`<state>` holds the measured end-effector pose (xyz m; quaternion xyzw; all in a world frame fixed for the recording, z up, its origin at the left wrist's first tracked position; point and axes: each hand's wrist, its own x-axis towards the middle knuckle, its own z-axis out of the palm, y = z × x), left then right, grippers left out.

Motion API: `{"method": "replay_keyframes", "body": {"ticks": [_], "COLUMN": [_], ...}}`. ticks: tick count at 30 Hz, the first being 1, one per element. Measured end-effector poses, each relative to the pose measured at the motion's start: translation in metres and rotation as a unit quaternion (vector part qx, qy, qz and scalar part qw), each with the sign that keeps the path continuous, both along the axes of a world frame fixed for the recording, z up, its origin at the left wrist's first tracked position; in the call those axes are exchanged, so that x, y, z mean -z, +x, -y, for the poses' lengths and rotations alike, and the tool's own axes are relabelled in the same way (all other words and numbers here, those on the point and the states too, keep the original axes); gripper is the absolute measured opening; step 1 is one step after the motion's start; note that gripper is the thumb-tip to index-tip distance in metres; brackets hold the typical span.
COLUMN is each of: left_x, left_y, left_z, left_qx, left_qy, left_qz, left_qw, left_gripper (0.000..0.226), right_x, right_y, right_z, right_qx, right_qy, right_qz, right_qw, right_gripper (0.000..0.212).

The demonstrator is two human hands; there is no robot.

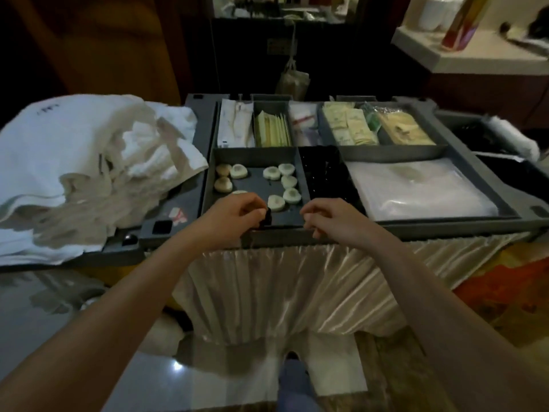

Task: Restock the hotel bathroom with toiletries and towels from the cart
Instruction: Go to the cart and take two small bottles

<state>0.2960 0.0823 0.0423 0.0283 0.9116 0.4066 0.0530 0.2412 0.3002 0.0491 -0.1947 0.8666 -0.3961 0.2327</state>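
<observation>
The grey cart top (401, 227) stands in front of me with several compartments. Its near left tray (255, 185) holds several small round wrapped soaps (285, 182). My left hand (237, 214) hovers over the tray's front edge and pinches a small dark bottle (266, 217). My right hand (326, 215) is beside it at the cart's front rim, fingers curled; whether it holds something I cannot make out. A heap of white towels (80, 173) lies on the cart's left end.
Back compartments hold sachets (350, 127), paper packets (271, 129) and wrapped items (234, 123). A dark compartment (323, 176) and folded clear plastic bags (416, 188) sit at right. A satin skirt (297, 286) hangs below. A white counter (463, 55) stands back right.
</observation>
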Motion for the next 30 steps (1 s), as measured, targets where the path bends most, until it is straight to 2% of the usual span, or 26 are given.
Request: {"method": "replay_keyframes", "body": {"ticks": [6,11,16,22,26,30], "left_x": [0.007,0.019,0.024,0.023,0.024,0.024], "left_y": [-0.037,-0.047,-0.054,-0.069,-0.078,-0.090], "left_z": [0.010,0.009,-0.001,-0.002,-0.001,-0.001], "left_qx": [-0.069,-0.044,-0.010,-0.039,-0.041,-0.038], "left_qy": [-0.029,-0.015,-0.078,-0.104,-0.136,-0.123], "left_qz": [0.027,0.090,0.117,0.102,0.085,0.048], "left_qw": [0.997,0.995,0.990,0.989,0.986,0.991], "left_gripper": [0.023,0.032,0.032,0.018,0.023,0.021], "right_x": [0.002,0.014,0.023,0.031,0.030,0.030], "right_y": [-0.067,-0.108,-0.132,-0.147,-0.155,-0.160], "right_z": [0.014,0.018,0.014,0.011,0.009,0.009], "right_qx": [-0.062,-0.090,-0.107,-0.094,-0.082,-0.073], "right_qy": [-0.010,-0.005,0.004,0.004,0.021,0.043], "right_qz": [-0.049,-0.067,-0.109,-0.143,-0.180,-0.211], "right_qw": [0.997,0.994,0.988,0.985,0.980,0.974], "right_gripper": [0.014,0.015,0.017,0.017,0.017,0.018]}}
